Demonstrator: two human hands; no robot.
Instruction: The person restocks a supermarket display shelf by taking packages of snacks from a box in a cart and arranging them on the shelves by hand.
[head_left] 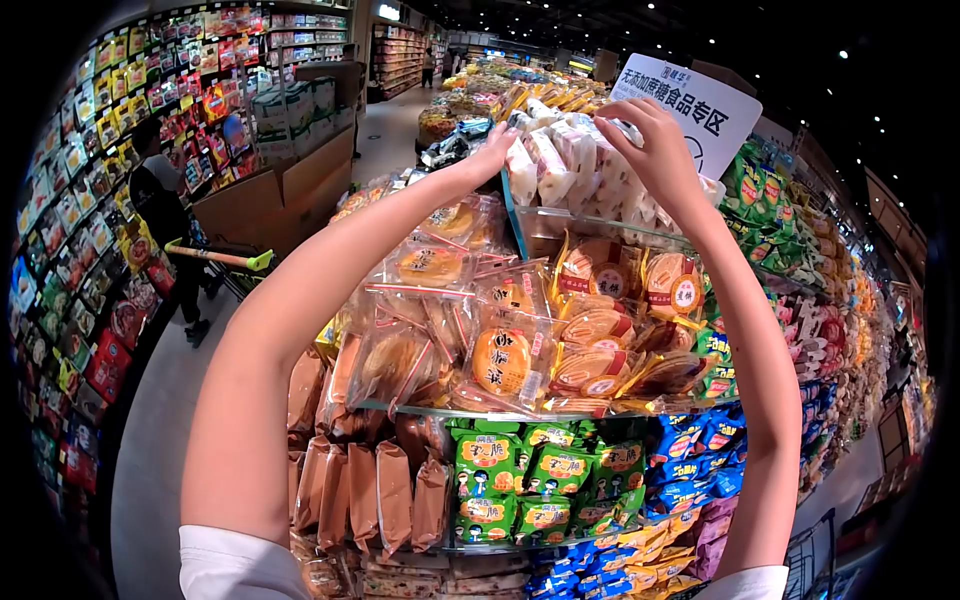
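Note:
White wrapped snack packets [575, 160] stand in a tight row on the upper tier of a shop display. My left hand [494, 150] is at the left end of this row, its fingers stretched forward and its fingertips against or just beside the end packets; contact is hard to make out. Over the right part of the row my right hand [650, 145] is arched, thumb and fingers apart, with nothing visibly gripped. Below my arms lie clear bags of round pastries [501, 360] and round pancake packs [597, 270].
A white sign [690, 100] stands behind my right hand. Lower tiers hold green snack bags [488, 452], brown packs [395, 490] and blue bags [690, 440]. At left, a person in dark clothes [160, 200] stands near a large cardboard box [250, 215] and a cart handle [215, 256].

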